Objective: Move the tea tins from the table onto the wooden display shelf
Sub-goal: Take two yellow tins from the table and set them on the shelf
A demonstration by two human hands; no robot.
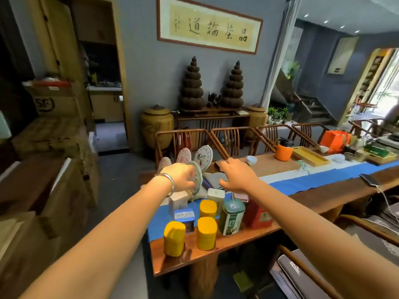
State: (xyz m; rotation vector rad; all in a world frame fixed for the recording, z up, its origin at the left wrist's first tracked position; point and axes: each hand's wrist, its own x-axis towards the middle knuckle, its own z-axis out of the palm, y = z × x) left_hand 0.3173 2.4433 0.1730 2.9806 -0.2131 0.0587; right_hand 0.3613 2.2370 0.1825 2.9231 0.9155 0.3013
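Several tea tins stand at the near end of the long wooden table point(323, 201): three yellow tins point(174, 241) point(206, 233) point(208, 208), a green tin point(232, 216), a red tin point(258, 215), a blue box point(184, 216) and white boxes point(216, 196). My left hand point(180, 176), with a bracelet on the wrist, grips a round wrapped tea cake point(197, 180) standing on edge behind the tins. My right hand point(236, 174) hovers over the table with fingers spread, holding nothing. No wooden display shelf is clearly identifiable.
More tea cakes point(203, 157) lean upright at the table's far left corner. A blue runner point(313, 180), an orange flask point(283, 151), a wooden tray point(311, 156), cups and a phone point(370, 180) lie further right. Chairs point(183, 139) line the far side; cartons point(54, 137) stack at left.
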